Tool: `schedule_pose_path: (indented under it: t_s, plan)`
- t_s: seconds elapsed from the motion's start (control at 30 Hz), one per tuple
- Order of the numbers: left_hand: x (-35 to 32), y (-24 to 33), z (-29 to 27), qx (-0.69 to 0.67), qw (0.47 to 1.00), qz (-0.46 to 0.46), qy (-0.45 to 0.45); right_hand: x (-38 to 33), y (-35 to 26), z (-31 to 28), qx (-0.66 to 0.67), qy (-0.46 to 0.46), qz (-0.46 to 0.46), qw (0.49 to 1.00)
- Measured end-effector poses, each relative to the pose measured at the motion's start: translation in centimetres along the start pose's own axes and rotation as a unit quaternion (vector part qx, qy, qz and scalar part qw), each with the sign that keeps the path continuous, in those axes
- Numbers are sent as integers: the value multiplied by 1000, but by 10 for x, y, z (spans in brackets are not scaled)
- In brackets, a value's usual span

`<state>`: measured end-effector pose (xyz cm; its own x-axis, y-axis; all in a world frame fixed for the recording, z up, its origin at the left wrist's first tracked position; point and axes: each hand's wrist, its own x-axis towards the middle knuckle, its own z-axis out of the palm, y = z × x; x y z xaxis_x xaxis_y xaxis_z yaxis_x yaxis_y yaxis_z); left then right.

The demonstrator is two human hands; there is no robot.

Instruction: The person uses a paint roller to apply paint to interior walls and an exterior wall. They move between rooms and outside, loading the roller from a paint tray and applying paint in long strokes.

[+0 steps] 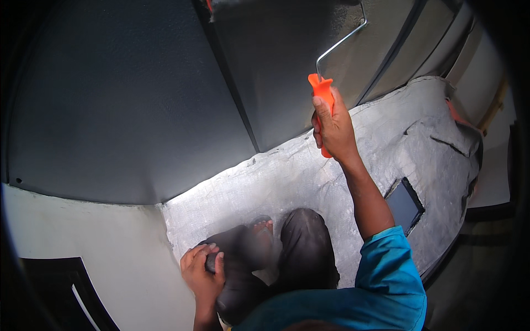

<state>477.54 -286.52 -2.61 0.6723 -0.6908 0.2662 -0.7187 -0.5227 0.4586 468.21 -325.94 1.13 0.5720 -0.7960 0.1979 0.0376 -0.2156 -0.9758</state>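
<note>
My right hand (333,128) is raised and shut on the orange handle (322,91) of a paint roller. Its bent metal rod (338,45) runs up to the roller head (276,5) at the top edge, against a dark grey painted panel (287,71). My left hand (202,270) rests low on my bent knee in dark trousers (303,248), fingers curled over it. A bare foot (263,225) shows between my knees. I wear a teal sleeve (389,265).
A white woven sheet (309,176) covers the floor beneath me. A large dark grey wall (121,99) fills the left. A pale unpainted ledge (94,248) lies lower left. A dark rectangular opening (404,204) shows in the sheet at right.
</note>
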Motion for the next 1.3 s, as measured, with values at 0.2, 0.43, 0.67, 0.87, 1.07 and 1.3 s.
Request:
schedule_pose_path:
  t_s: [0.2, 0.43, 0.67, 0.87, 1.07, 1.3]
  plan:
    - [-4, -2, -3, 6, 999, -23, -24, -59, 102, -3, -106, -1, 107, 989]
    - [-11, -7, -9, 3, 998, -34, -50, -104, 195, 0, -177, -28, 223, 958]
    - [-20, -20, -14, -2, 997, -25, -78, -123, 269, -1, -196, -60, 317, 926]
    - [-22, -16, -19, -4, 995, -55, -84, -121, 308, -3, -173, -80, 380, 905]
    - [-22, -13, -17, -28, 995, -58, -77, -128, 352, -7, -149, -68, 393, 905]
    - [-17, -2, -10, -46, 996, -44, -58, -144, 245, -56, 72, -127, 415, 898]
